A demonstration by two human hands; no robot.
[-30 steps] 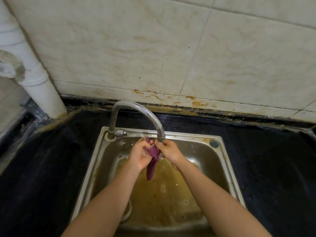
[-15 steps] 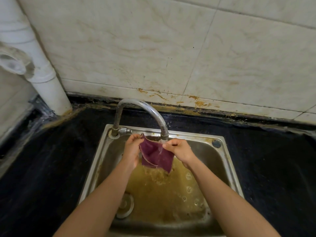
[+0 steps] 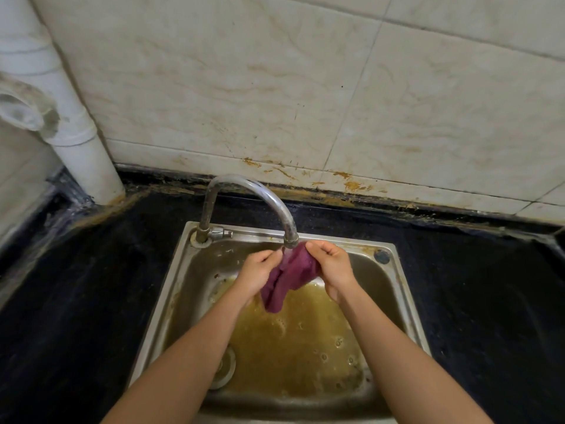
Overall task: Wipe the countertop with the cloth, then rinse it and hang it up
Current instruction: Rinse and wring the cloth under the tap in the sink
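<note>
- Head view: the left hand and the right hand each pinch the bunched top of the maroon cloth, fingers curled round it. They hold it just under the mouth of the tap, above the sink. Its lower end hangs free.
- The basin holds murky yellow-brown water. If the hanging end dips into it, the cloth probably picks the dirt back up and the rinse is wasted.
- Both grips are on folds only. Wet fabric is heavy and slick, so a slackened pinch could drop it into the pool.
- The drain fitting lies beside the left forearm, under standing water. With the tap on, the level may climb toward the rim.
- Hard rubbing this near the spout could splash the dark bench, soiling the surface the task wants clean.
- Only a faint stream shows at the spout, so I cannot tell how strongly it flows.
</note>
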